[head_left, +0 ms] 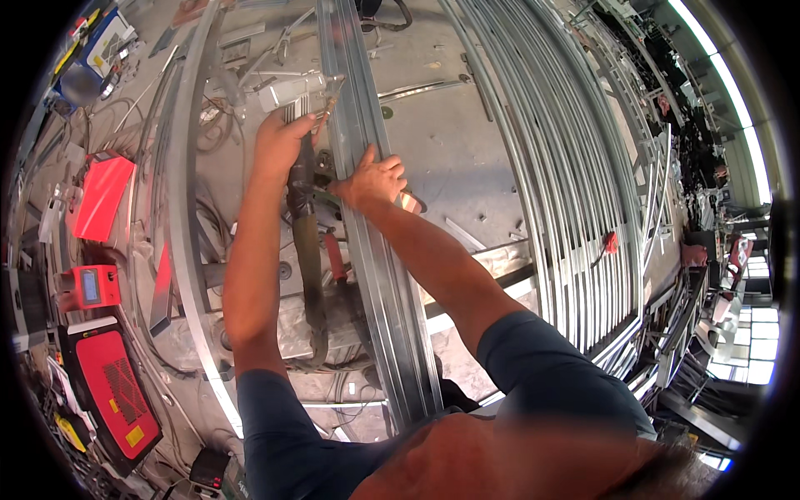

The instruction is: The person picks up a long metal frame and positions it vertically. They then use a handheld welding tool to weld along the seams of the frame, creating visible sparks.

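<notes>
Grey concrete and steel all over: torch in one hand, channel under the other

So the floor is bare-looking concrete, scuffed, with offcuts and loose cables scattered about. It's a pretty cluttered workshop, with bright windows over at the far right. Biggest pile is the stack of shiny metal profiles lying side by side on the right. Next is one long grooved steel channel running top to bottom through the middle. Off to the left there's a red-and-black machine, plus a smaller red box with a little screen.

Right hand is palm down across the channel, fingers a bit bent, thumb out to the left; can't tell if it's pinching the edges or just resting. Left hand is wrapped around the handle of what looks like a welding torch, just left of the channel. The torch's thin brassy neck sticks up and right from that fist, tip right by the channel's left edge.
</notes>
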A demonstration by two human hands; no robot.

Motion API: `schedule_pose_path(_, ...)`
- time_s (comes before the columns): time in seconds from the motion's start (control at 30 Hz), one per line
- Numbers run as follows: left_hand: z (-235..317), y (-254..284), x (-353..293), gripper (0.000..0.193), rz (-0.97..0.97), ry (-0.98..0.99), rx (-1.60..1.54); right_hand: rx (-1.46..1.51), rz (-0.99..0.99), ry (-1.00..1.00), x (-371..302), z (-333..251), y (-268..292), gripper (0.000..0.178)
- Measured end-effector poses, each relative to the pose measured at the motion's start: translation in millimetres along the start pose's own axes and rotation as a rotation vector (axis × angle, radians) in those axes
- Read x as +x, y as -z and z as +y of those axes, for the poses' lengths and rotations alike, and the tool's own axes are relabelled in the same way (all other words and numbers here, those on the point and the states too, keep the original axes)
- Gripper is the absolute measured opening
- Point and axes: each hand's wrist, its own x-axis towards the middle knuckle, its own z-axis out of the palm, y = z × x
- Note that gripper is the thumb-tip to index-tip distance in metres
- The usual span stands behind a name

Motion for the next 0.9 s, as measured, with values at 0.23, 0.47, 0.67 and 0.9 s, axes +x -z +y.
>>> schedule_pose_path(0.23, -21.3, -12.2, 12.8, 0.029, -0.025, 0.070, -0.069, 0.023, 0.130, 0.026, 4.7, 4.9, -18.9, 0.118)
schedule_pose_path(0.47, -39.0, -13.0, 27.0, 0.037, -0.048, 0.037, -0.043, 0.002, 0.128, 0.029, 6.9, 3.2, -22.0, 0.123)
schedule_pose_path(0.67, -39.2, -16.5, 28.4, 0.037, -0.051, 0.073, -0.048, -0.007, 0.111, 0.020, 7.6, 3.8, -19.2, 0.123)
schedule_pose_path(0.9, -41.8, -18.3, 29.8, 0.034, -0.049, 0.086, -0.062, -0.074, 0.136, 0.010, 9.5, 6.0, -23.8, 0.125)
